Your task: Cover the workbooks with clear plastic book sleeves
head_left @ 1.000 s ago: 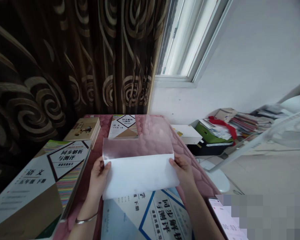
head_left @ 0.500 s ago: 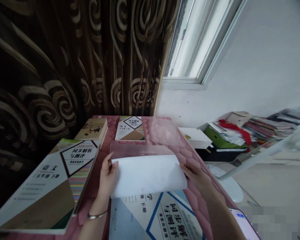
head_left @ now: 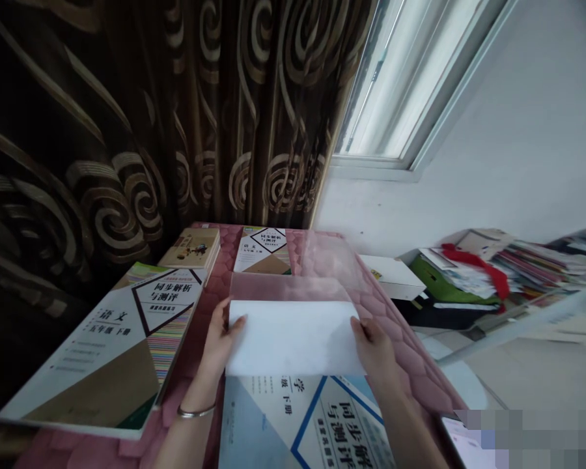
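Note:
A white sheet (head_left: 293, 339) is held by its two side edges, over the upper part of a blue-and-grey workbook (head_left: 268, 423). My left hand (head_left: 223, 333) grips the sheet's left edge, thumb on top. On the opposite edge, my right hand (head_left: 372, 345) pinches it with the thumb in front. Behind the sheet's far edge shows a band of translucent plastic film (head_left: 293, 287). Whether film and sheet are joined I cannot tell. The sheet hides the far part of the workbook's cover.
On the pink quilted tabletop (head_left: 400, 319), large workbooks (head_left: 92, 384) lie at left, with a tan book (head_left: 190, 251), a smaller workbook (head_left: 262, 253) and clear film (head_left: 329, 254) farther back. A phone (head_left: 461, 440) rests near right. Beyond stand a white box (head_left: 393, 277) and stacked papers (head_left: 542, 260).
My right hand has come up and turned at the sheet's right edge, its thumb now in front. The sheet lies straighter. The whole view has shifted slightly.

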Demonstrator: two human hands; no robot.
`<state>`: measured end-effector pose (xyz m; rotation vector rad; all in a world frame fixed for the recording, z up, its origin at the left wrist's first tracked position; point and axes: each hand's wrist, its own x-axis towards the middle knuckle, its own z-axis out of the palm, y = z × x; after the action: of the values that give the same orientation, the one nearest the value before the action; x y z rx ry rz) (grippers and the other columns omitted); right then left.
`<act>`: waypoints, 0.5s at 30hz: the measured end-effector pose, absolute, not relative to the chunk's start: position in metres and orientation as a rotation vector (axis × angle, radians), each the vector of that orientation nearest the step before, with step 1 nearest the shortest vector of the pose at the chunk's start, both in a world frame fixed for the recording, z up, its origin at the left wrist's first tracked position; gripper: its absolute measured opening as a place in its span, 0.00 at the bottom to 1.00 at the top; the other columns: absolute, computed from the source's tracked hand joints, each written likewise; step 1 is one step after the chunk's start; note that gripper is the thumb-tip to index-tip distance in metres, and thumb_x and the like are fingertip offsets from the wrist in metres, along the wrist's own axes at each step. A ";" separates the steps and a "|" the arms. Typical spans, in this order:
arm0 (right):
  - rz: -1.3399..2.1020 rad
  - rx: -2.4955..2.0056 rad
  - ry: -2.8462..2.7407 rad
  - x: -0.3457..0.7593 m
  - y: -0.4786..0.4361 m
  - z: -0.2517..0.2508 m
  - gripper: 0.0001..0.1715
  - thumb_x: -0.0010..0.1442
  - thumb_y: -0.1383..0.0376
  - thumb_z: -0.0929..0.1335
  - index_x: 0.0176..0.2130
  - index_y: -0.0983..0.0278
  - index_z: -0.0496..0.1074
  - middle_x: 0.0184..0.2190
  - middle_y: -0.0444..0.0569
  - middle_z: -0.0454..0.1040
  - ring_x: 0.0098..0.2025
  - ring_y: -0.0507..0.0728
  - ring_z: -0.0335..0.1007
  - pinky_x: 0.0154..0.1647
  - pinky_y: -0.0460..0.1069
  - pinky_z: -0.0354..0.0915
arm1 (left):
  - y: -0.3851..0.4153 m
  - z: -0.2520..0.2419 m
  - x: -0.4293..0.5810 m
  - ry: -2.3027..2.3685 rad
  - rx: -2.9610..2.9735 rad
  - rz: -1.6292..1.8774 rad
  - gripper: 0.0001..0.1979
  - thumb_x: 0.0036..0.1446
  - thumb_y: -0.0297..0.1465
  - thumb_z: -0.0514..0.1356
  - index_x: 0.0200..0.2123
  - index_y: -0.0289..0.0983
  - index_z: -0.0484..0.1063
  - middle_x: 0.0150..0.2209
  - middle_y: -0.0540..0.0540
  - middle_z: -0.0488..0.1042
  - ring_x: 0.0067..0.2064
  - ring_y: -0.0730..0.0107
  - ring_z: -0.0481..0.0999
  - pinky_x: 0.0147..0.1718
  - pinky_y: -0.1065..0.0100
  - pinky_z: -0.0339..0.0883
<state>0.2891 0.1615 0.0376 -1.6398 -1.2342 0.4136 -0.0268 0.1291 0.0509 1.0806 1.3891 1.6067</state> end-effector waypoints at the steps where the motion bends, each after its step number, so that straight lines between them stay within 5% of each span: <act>1: 0.389 -1.634 -1.236 0.288 0.160 0.036 0.30 0.49 0.37 0.62 0.22 0.61 0.67 0.18 0.48 0.69 0.24 0.58 0.64 0.27 0.52 0.59 | 0.130 0.051 -0.027 1.376 1.080 1.586 0.28 0.45 0.40 0.67 0.49 0.38 0.68 0.45 0.42 0.78 0.46 0.60 0.77 0.46 0.62 0.70; 8: 0.378 -1.620 -1.215 0.280 0.156 0.034 0.33 0.52 0.36 0.61 0.26 0.62 0.68 0.22 0.51 0.72 0.27 0.59 0.65 0.29 0.52 0.61 | 0.137 0.042 -0.029 1.545 1.091 1.513 0.24 0.41 0.39 0.67 0.41 0.36 0.70 0.37 0.43 0.79 0.39 0.62 0.78 0.40 0.63 0.69; 15: 0.529 -1.629 -1.155 0.285 0.154 0.032 0.27 0.47 0.40 0.66 0.21 0.60 0.63 0.17 0.43 0.64 0.22 0.55 0.60 0.22 0.50 0.57 | 0.138 0.037 -0.029 1.612 1.120 1.468 0.16 0.42 0.39 0.64 0.34 0.37 0.70 0.32 0.47 0.77 0.35 0.65 0.77 0.36 0.65 0.68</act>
<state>0.2851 0.1540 0.0317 -1.6293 -1.1555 0.5294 -0.0293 0.1381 0.0372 1.1198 1.6122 1.4679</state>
